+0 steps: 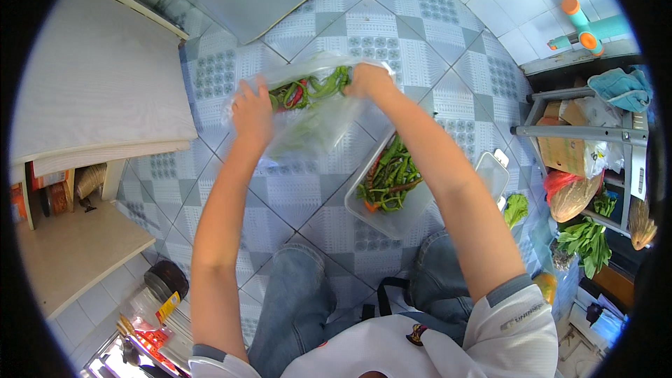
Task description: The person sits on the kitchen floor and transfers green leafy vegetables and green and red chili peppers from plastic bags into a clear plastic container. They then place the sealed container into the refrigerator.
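Observation:
A clear plastic bag [315,136] with green peppers and a few red ones [302,92] inside is stretched between my hands over the tiled floor. My left hand [252,113], blurred, holds the bag's left side with its fingers spread along the edge. At the bag's upper right corner, my right hand [370,81] grips the plastic, its fingertips partly hidden. Below my right forearm stands a translucent plastic box [362,218]. Long green peppers [391,178], with some reddish ones, lie in its left part; the forearm covers its right side.
A clear lid [493,176] and a lettuce leaf [516,210] are on the floor at right. Beyond them, a metal rack [577,131] holds a cardboard box [559,152], a squash [575,199] and leafy greens [585,241]. A cabinet [100,73] borders the left.

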